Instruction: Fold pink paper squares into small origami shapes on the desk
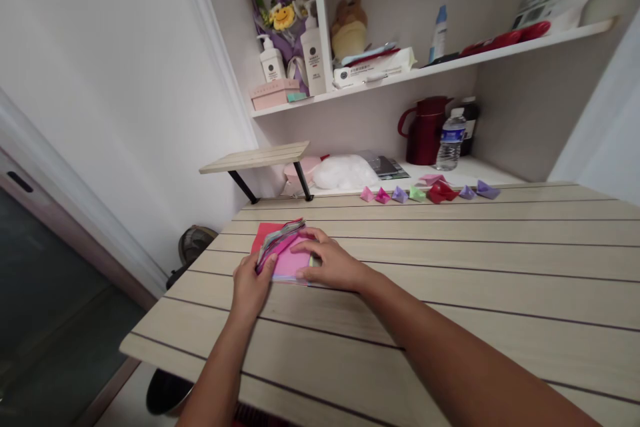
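A stack of coloured paper (293,264) lies on the table at left of centre, a pink sheet uppermost on its flat part. My left hand (251,283) grips the left side of the stack, its thumb over a lifted, bent-back bundle of sheets. Over the right side curves my right hand (327,260), fingers apart and fingertips at the pink paper. A red sheet (265,232) shows behind the lifted bundle. Along the back edge stand several small folded paper pieces, among them a red one (442,192), a green one (417,194) and a purple one (487,189).
A small raised wooden stand (257,157) occupies the table's back left. Behind the table are a dark red jug (427,132), a water bottle (451,140) and a white plastic bag (345,172). Shelves above hold pump bottles (271,61) and a plush toy (349,30).
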Motion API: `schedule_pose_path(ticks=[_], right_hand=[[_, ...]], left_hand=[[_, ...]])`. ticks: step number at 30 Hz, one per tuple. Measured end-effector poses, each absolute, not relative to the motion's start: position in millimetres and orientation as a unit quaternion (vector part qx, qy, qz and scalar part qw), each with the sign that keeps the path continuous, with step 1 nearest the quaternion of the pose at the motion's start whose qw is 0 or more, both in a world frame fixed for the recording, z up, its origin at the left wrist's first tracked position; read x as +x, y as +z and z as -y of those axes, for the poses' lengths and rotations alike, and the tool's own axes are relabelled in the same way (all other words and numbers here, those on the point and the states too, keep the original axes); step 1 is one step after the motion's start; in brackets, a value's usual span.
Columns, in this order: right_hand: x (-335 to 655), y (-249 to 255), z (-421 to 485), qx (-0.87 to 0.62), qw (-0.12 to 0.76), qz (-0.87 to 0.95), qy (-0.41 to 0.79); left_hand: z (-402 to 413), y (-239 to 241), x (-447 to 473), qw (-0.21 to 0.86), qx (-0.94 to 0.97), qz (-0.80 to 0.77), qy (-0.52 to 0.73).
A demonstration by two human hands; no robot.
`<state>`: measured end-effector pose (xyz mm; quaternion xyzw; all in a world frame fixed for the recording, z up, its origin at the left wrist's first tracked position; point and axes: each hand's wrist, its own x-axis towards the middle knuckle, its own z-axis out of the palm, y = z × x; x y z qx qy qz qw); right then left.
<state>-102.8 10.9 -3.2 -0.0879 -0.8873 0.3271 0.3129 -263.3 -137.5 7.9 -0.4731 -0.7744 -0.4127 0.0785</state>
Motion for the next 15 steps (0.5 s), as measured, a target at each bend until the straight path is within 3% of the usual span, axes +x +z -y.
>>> schedule_pose_path(ticks=[15], right_hand=[[-107.0, -1.6, -15.4, -0.040, 0.301, 0.893, 0.333]], left_hand=[[137.6, 9.0, -262.1, 0.028, -0.443, 0.755, -0.482]])
